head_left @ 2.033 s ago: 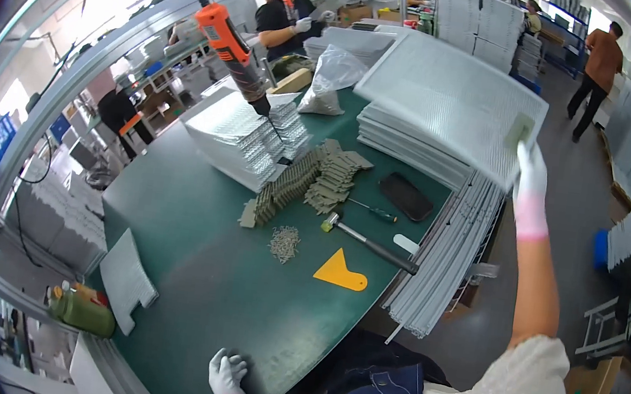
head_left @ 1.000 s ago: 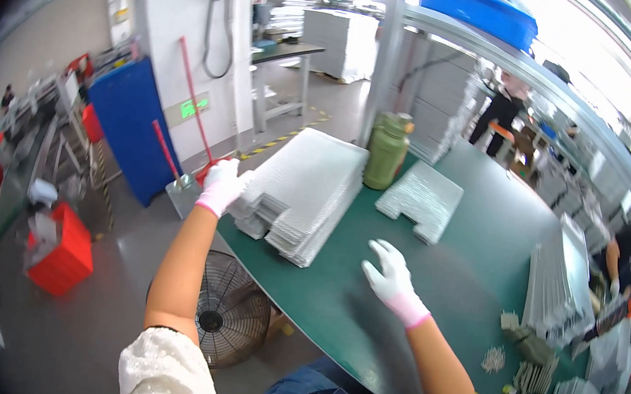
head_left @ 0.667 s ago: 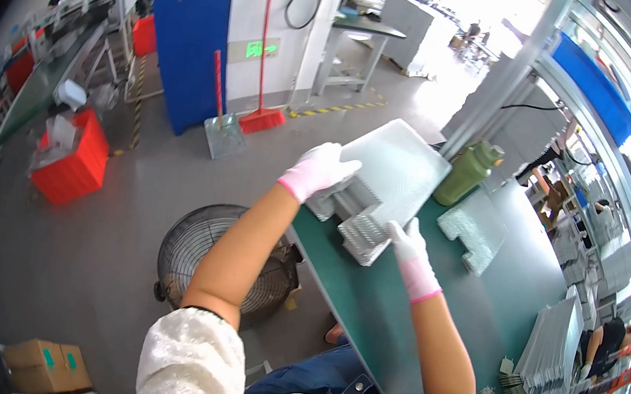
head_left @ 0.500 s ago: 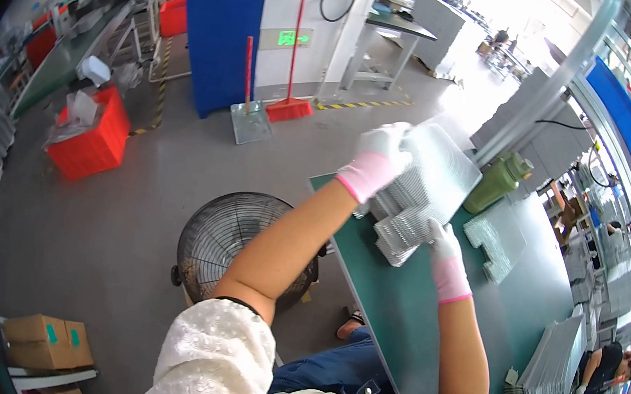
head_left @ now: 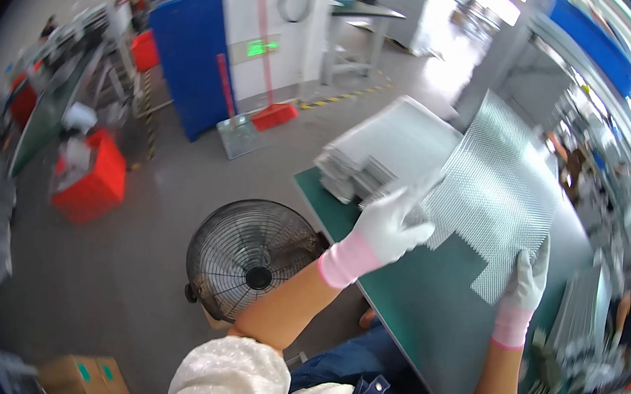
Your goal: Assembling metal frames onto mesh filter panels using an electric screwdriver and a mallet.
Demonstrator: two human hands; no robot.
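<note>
My right hand (head_left: 527, 282), in a white glove with a pink cuff, pinches the lower right corner of a silvery perforated mesh sheet (head_left: 502, 181). The sheet is tilted up over the green-topped table (head_left: 430, 290) and has a stepped notch along its near edge. My left hand (head_left: 391, 226), gloved alike, is at the sheet's left edge with thumb and fingers spread. Whether those fingertips touch the sheet is hard to tell. Behind my left hand, a stack of similar mesh sheets (head_left: 398, 136) lies at the table's far left corner.
A black floor fan (head_left: 245, 255) stands close to the table's left edge. Metal fins or sheets (head_left: 580, 316) are piled at the right. Farther off are a red crate (head_left: 93, 181), a blue cabinet (head_left: 187, 55), a red broom (head_left: 272, 115) and a dustpan (head_left: 240, 136).
The mesh sheet has moved right from above the stack, uncovering it. My right hand has gone right with it. My left hand has come nearer and off the sheet's far edge. The view has shifted.
</note>
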